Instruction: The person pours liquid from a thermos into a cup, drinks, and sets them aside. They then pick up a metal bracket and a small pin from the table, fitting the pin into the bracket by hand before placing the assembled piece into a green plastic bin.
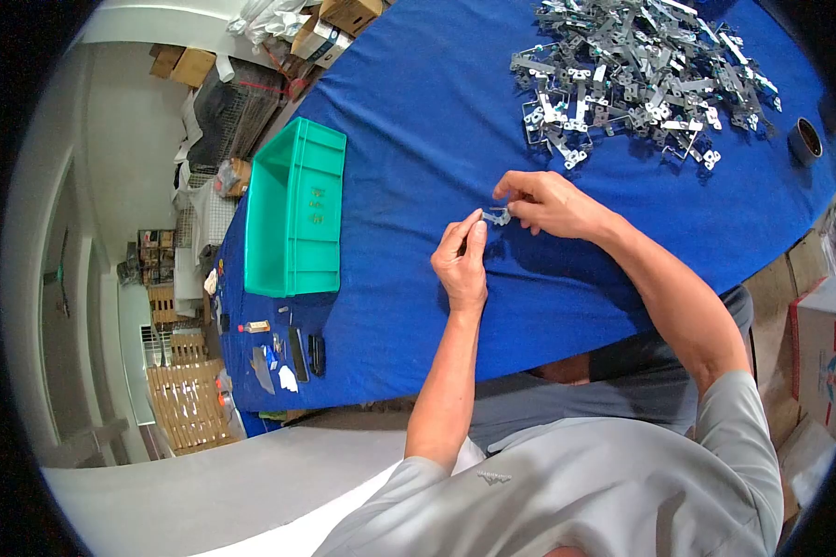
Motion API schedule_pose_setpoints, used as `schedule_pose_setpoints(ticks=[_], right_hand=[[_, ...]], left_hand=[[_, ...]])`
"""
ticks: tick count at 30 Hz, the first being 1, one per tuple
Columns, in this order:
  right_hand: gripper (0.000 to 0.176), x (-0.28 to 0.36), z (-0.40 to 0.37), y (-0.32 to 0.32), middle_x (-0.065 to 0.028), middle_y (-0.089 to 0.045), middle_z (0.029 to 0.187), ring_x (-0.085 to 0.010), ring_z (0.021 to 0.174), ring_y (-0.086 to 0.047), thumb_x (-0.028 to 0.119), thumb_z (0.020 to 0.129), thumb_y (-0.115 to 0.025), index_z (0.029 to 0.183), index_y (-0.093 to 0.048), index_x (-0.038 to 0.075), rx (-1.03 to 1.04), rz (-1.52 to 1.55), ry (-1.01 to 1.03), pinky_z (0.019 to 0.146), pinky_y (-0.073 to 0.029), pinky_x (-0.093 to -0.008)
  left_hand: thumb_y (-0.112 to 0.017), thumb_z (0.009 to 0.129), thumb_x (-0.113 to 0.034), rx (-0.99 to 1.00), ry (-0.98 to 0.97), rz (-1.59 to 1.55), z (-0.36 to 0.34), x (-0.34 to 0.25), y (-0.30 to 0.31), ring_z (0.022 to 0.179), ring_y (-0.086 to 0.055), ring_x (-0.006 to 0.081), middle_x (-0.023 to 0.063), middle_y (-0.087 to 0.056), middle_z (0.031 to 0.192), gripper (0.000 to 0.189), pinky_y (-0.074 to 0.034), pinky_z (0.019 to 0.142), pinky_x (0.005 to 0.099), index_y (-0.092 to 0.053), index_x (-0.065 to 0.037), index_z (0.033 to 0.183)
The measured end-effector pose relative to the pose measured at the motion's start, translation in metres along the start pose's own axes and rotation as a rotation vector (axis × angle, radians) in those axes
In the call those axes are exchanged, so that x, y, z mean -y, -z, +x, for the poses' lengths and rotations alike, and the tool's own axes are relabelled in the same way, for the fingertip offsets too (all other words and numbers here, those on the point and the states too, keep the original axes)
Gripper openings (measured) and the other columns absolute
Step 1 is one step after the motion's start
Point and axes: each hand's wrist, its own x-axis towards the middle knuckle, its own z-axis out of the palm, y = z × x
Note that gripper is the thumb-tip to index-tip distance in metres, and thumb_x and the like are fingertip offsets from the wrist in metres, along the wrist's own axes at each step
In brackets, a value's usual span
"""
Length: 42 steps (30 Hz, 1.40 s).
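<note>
Working a small metal piece (497, 216) between your two hands, you sit at a counter (409, 167) draped in blue cloth.
Your left hand (460, 265) has its grip pinched on one end of the piece, thumb against fingertips, just above the cloth; your right hand (553, 206) meets the other end with bent fingers, though whether that grip is closed on the metal you cannot tell from this view. Beyond your right hand spreads a loose, tangled pile of metal parts (632, 79), with a round dark cup (805, 141) beside it, to the right. A green crate (320, 209) stands to the left of your hands, and nearer you, past its end, lie a small bottle (254, 327) and a black object (317, 355).
</note>
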Motion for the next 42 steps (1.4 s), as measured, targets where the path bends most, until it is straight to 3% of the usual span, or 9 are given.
schedule_pose_setpoints(ticks=[4, 8, 9, 12, 15, 17, 21, 38, 42], right_hand=[[0.026, -0.007, 0.004, -0.003, -0.0102, -0.069, 0.079, -0.0169, 0.065, -0.067, 0.019, 0.095, -0.060, 0.106, -0.068, -0.002, 0.054, 0.119, 0.011, 0.057, -0.057, -0.0325], [0.022, -0.005, 0.003, 0.001, -0.0085, -0.068, 0.073, -0.0150, 0.059, -0.066, 0.018, 0.090, -0.058, 0.096, -0.070, 0.001, 0.066, 0.046, -0.015, 0.055, -0.056, -0.0315], [0.020, 0.006, -0.001, 0.005, -0.0100, -0.069, 0.075, -0.0172, 0.065, -0.067, 0.018, 0.091, -0.060, 0.095, -0.069, 0.001, 0.073, 0.000, -0.052, 0.060, -0.055, -0.0335], [0.021, -0.001, 0.000, 0.003, -0.0111, -0.067, 0.078, -0.0205, 0.074, -0.068, 0.019, 0.093, -0.062, 0.097, -0.066, -0.001, -0.066, -0.072, 0.208, 0.069, -0.052, -0.0368], [0.022, -0.003, 0.004, 0.001, -0.0124, -0.068, 0.080, -0.0205, 0.076, -0.066, 0.020, 0.095, -0.064, 0.098, -0.065, -0.002, -0.169, 0.005, 0.244, 0.070, -0.051, -0.0369], [0.020, -0.004, 0.004, 0.006, -0.0021, -0.064, 0.080, -0.0085, 0.070, -0.056, 0.019, 0.099, -0.064, 0.098, -0.064, -0.001, -0.112, 0.049, 0.151, 0.062, -0.046, -0.0285], [0.020, 0.006, 0.000, 0.003, -0.0116, -0.071, 0.078, -0.0200, 0.072, -0.069, 0.019, 0.093, -0.064, 0.096, -0.069, -0.001, 0.019, -0.073, 0.100, 0.066, -0.052, -0.0370], [0.018, 0.004, -0.001, 0.003, -0.0146, -0.072, 0.079, -0.0252, 0.072, -0.071, 0.017, 0.088, -0.066, 0.095, -0.071, 0.000, 0.002, -0.193, 0.136, 0.066, -0.053, -0.0404], [0.018, -0.006, 0.001, 0.002, -0.0105, -0.070, 0.077, -0.0173, 0.069, -0.067, 0.015, 0.092, -0.066, 0.098, -0.068, -0.001, -0.031, -0.269, 0.215, 0.063, -0.051, -0.0366]], left_hand=[[-0.069, 0.094, -0.001, 0.018, -0.021, 0.003, 0.000, -0.003, -0.001, 0.075, -0.053, 0.0065, 0.0003, -0.064, 0.085, 0.018, -0.043, 0.066, 0.0224, -0.076, 0.001, 0.111], [-0.068, 0.095, -0.001, 0.062, -0.136, 0.096, 0.002, 0.001, -0.001, 0.068, -0.050, 0.0052, -0.0007, -0.063, 0.082, 0.019, -0.040, 0.060, 0.0212, -0.076, 0.001, 0.111], [-0.067, 0.095, -0.001, 0.071, -0.138, 0.084, 0.001, -0.002, -0.002, 0.068, -0.051, 0.0053, -0.0004, -0.064, 0.083, 0.018, -0.040, 0.060, 0.0211, -0.076, 0.001, 0.111], [-0.067, 0.096, -0.003, 0.111, -0.202, 0.089, 0.003, -0.006, -0.006, 0.070, -0.055, 0.0056, 0.0014, -0.068, 0.086, 0.018, -0.042, 0.061, 0.0204, -0.076, 0.000, 0.110], [-0.065, 0.098, -0.006, 0.116, -0.012, 0.082, -0.001, -0.011, -0.003, 0.069, -0.058, 0.0071, 0.0037, -0.069, 0.085, 0.017, -0.046, 0.061, 0.0219, -0.075, 0.001, 0.110], [-0.064, 0.100, -0.009, -0.028, 0.067, -0.071, 0.000, -0.004, -0.003, 0.065, -0.060, 0.0083, 0.0056, -0.070, 0.084, 0.018, -0.048, 0.059, 0.0230, -0.074, 0.001, 0.110], [-0.063, 0.102, -0.012, -0.128, 0.153, -0.325, 0.001, -0.001, -0.002, 0.061, -0.061, 0.0084, 0.0078, -0.071, 0.083, 0.019, -0.051, 0.057, 0.0233, -0.072, 0.002, 0.111], [-0.064, 0.100, -0.011, -0.078, 0.115, -0.239, 0.000, 0.001, -0.002, 0.060, -0.056, 0.0080, 0.0080, -0.071, 0.085, 0.019, -0.046, 0.055, 0.0223, -0.073, 0.002, 0.112], [-0.066, 0.099, -0.009, -0.054, 0.076, -0.183, -0.001, 0.001, -0.002, 0.062, -0.052, 0.0064, 0.0052, -0.069, 0.084, 0.020, -0.042, 0.055, 0.0213, -0.074, 0.001, 0.114]])
